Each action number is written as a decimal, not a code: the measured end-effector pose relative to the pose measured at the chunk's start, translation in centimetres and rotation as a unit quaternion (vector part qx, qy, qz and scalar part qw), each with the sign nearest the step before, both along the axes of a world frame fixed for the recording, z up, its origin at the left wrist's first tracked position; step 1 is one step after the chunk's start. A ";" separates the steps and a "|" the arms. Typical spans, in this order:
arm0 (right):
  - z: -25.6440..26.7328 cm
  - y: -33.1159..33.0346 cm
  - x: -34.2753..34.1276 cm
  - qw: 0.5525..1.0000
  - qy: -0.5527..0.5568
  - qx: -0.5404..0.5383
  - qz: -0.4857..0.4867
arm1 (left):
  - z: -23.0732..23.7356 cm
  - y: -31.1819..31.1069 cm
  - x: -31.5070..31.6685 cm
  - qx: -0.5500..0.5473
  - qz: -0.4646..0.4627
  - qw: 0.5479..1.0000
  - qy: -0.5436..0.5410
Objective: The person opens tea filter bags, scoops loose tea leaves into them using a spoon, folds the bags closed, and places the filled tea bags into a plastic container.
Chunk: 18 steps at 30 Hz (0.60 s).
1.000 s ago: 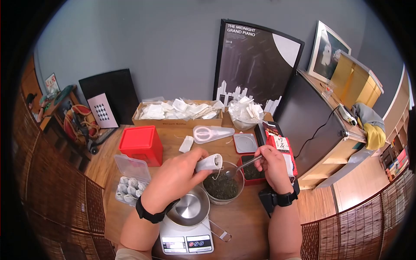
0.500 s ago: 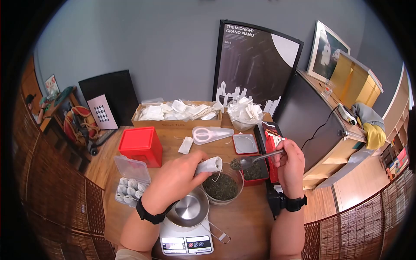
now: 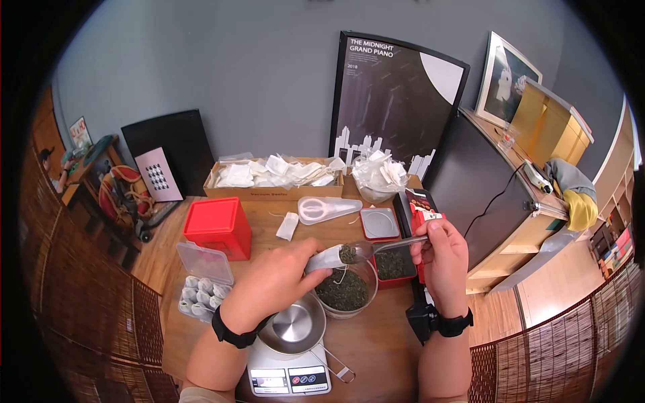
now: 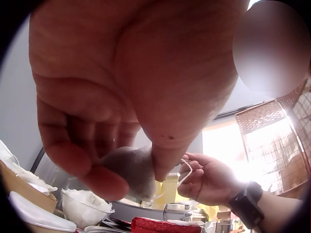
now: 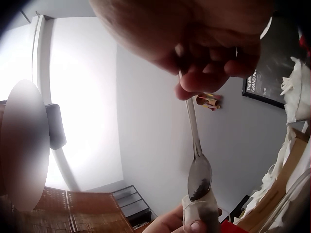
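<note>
The person's left grip [image 3: 272,275] pinches a small white bag [image 3: 325,259] between thumb and fingers, its open mouth turned toward the right grip [image 3: 445,258], which pinches the handle of a spoon [image 3: 396,244] whose bowl meets that mouth, with dark green leaves at the opening. Below the two grips a round bowl [image 3: 345,293] of leaves stands on the tabletop [image 3: 376,349], a metal pan [image 3: 291,326] on a scale [image 3: 289,373] just beside it; the leaves seem partly inside the bag, though the spoon's blur makes this hard to tell.

Glossy metal spoon [image 3: 363,251], matt wooden table [image 3: 376,349]
</note>
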State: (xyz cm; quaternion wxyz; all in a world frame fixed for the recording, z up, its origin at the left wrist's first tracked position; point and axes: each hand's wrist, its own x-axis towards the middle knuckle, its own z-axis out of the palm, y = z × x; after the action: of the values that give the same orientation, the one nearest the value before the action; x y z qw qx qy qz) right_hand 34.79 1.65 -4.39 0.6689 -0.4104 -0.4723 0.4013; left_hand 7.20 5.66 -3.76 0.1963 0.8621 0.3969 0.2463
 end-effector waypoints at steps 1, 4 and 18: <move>0.1 -0.1 -0.1 1.000 -0.009 0.007 0.000 | -0.1 0.0 0.0 -0.001 0.001 1.000 0.000; 0.5 -0.8 -0.5 0.998 -0.054 0.023 0.007 | -0.2 0.2 -0.1 0.003 -0.002 1.000 -0.015; 2.3 -3.0 -2.4 0.894 -0.365 0.257 -0.043 | 0.8 -0.3 0.0 -0.043 -0.004 0.999 0.001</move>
State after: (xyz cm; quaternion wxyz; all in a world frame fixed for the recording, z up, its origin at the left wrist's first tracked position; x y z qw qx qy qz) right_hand 32.42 -1.38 -2.12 0.5481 -0.3618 -0.7518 0.0591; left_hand 7.22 5.40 -2.92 0.2333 0.8551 0.4036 0.2271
